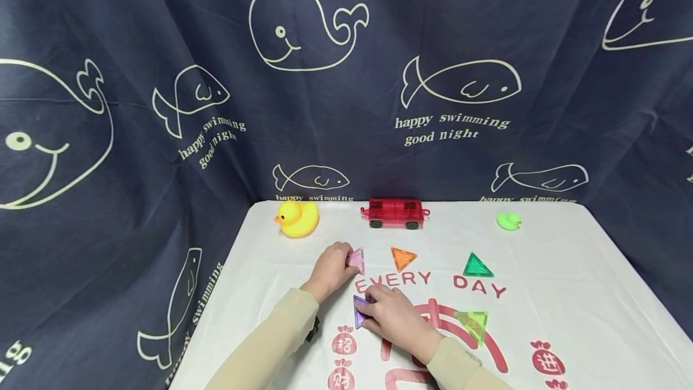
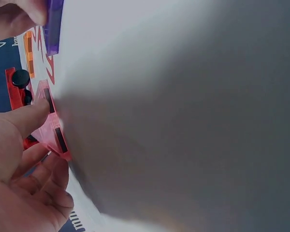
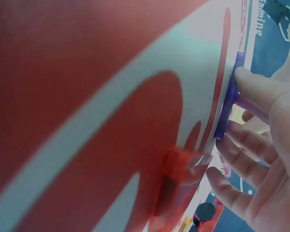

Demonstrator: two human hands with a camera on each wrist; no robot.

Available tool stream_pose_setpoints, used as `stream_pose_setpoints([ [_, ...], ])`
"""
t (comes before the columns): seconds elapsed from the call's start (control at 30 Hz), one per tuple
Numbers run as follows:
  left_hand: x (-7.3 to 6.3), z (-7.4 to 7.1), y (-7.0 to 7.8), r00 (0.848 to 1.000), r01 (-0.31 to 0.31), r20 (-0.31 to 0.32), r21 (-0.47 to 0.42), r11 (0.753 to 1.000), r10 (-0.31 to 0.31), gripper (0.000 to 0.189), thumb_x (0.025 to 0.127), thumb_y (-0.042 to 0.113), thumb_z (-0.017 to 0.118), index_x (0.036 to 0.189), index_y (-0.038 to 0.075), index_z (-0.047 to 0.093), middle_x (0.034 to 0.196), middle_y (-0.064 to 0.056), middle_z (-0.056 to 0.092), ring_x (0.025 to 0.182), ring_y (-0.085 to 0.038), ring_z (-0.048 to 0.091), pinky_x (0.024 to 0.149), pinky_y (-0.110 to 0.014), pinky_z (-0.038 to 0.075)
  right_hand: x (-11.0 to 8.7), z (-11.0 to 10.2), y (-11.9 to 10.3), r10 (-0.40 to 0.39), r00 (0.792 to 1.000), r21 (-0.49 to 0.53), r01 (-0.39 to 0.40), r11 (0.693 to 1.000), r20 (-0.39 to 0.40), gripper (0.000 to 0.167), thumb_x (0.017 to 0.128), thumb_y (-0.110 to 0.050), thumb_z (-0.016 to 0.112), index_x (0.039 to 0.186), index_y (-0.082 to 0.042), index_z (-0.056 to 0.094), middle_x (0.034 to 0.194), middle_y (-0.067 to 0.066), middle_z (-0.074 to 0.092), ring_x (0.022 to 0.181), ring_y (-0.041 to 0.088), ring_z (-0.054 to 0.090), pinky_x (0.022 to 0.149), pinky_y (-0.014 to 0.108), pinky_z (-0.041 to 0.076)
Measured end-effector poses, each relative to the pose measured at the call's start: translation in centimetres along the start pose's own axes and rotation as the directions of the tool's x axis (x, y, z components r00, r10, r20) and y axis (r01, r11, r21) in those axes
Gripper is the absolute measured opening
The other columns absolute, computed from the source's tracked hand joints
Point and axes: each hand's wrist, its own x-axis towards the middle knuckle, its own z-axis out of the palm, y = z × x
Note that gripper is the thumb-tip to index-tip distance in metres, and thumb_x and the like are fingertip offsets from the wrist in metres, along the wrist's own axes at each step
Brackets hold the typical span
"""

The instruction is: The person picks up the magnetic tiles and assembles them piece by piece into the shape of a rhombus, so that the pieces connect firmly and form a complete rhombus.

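On white cloth [image 1: 265, 269], left hand [image 1: 330, 268] pinching pink triangle [image 1: 357, 260], right hand [image 1: 399, 319] pinching purple triangle [image 1: 358, 316]

White red-printed tabletop [image 1: 552, 275] | yellow duck [image 1: 299, 220] | red wagon [image 1: 396, 212] | green duck [image 1: 508, 221] | orange triangle [image 1: 403, 257] | green triangle [image 1: 477, 266] | lime triangle [image 1: 476, 321]

The head view looks forward and down across the table [image 1: 563, 275], far enough back to take in the left hand [image 1: 330, 269], the right hand [image 1: 397, 318] and the dark curtain [image 1: 346, 110] beyond. The 2 wrist views look from low and close, skimming the table, their pictures turned sideways: the left wrist view has its hand along the left edge, the right wrist view along the right edge, with table filling most of each. All 3 views share the purple triangle [image 1: 359, 313] and the red cart [image 1: 394, 212]; the head and left wrist views also share the pink triangle [image 1: 356, 260]
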Motion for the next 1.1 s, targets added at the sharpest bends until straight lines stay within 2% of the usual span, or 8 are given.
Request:
stream_pose_setpoints([
  [0.2, -0.2, 0.2, -0.4, 0.998, 0.038, -0.040, -0.052, 0.998, -0.041, 0.036, 0.086, 0.015, 0.087, 0.109, 0.003, 0.063, 0.094, -0.007, 0.062, 0.083, -0.022, 0.062, 0.079, -0.040, 0.053, 0.2, 0.3, 0.7, 0.055, 0.998, 0.013, -0.055, 0.998, -0.026, 0.037, 0.086, -0.033, 0.086, 0.118, -0.014, 0.081, 0.105, 0.004, 0.065, 0.088, 0.019, 0.063, 0.074, 0.040, 0.053],
  [0.37, -0.4, 0.3, -0.6, 0.995, 0.052, -0.087, -0.054, 0.997, -0.056, 0.032, 0.089, 0.009, 0.081, 0.112, -0.001, 0.063, 0.101, -0.014, 0.064, 0.089, -0.029, 0.067, 0.084, -0.044, 0.055, 0.5, 0.6, 1.0, 0.080, 0.996, 0.023, -0.079, 0.997, -0.034, 0.038, 0.086, -0.033, 0.086, 0.117, -0.012, 0.081, 0.102, 0.005, 0.064, 0.082, 0.019, 0.060, 0.072, 0.039, 0.053],
  [0.63, -0.8, 0.2, -1.1, 0.992, 0.058, -0.113, -0.040, 0.997, -0.062, 0.017, 0.091, 0.004, 0.077, 0.104, 0.002, 0.066, 0.090, -0.007, 0.059, 0.078, -0.024, 0.063, 0.076, -0.043, 0.055, 1.0, 0.5, 1.4, 0.110, 0.993, 0.021, -0.109, 0.994, -0.045, 0.036, 0.085, -0.030, 0.087, 0.116, -0.011, 0.081, 0.100, 0.004, 0.062, 0.079, 0.019, 0.058, 0.066, 0.038, 0.052],
  [0.83, -0.8, 0.2, -1.4, 0.993, 0.055, -0.107, -0.038, 0.998, -0.059, 0.008, 0.094, 0.007, 0.075, 0.096, 0.004, 0.068, 0.086, -0.005, 0.059, 0.075, -0.022, 0.061, 0.073, -0.042, 0.054, 1.7, 0.9, 2.0, 0.131, 0.989, 0.006, -0.131, 0.991, -0.071, 0.034, 0.086, -0.030, 0.087, 0.114, -0.011, 0.082, 0.096, 0.003, 0.061, 0.078, 0.019, 0.057, 0.067, 0.038, 0.052],
  [0.97, -1.0, 0.1, -1.6, 0.993, 0.043, -0.113, -0.013, 0.999, -0.044, 0.013, 0.095, 0.010, 0.074, 0.085, 0.008, 0.065, 0.081, -0.004, 0.059, 0.071, -0.022, 0.059, 0.069, -0.042, 0.052, 2.2, 1.0, 2.3, 0.145, 0.985, 0.002, -0.146, 0.989, -0.090, 0.032, 0.087, -0.029, 0.086, 0.113, -0.011, 0.082, 0.096, 0.004, 0.062, 0.077, 0.019, 0.058, 0.067, 0.038, 0.052],
  [1.1, -1.3, -0.2, -1.8, 0.993, 0.032, -0.111, 0.029, 0.999, -0.028, 0.024, 0.095, 0.015, 0.074, 0.076, 0.012, 0.061, 0.073, -0.001, 0.056, 0.064, -0.020, 0.056, 0.063, -0.041, 0.049, 2.7, 1.1, 2.5, 0.169, 0.983, 0.004, -0.169, 0.986, -0.074, 0.032, 0.088, -0.030, 0.086, 0.113, -0.011, 0.082, 0.097, 0.005, 0.062, 0.079, 0.020, 0.059, 0.068, 0.039, 0.053],
])
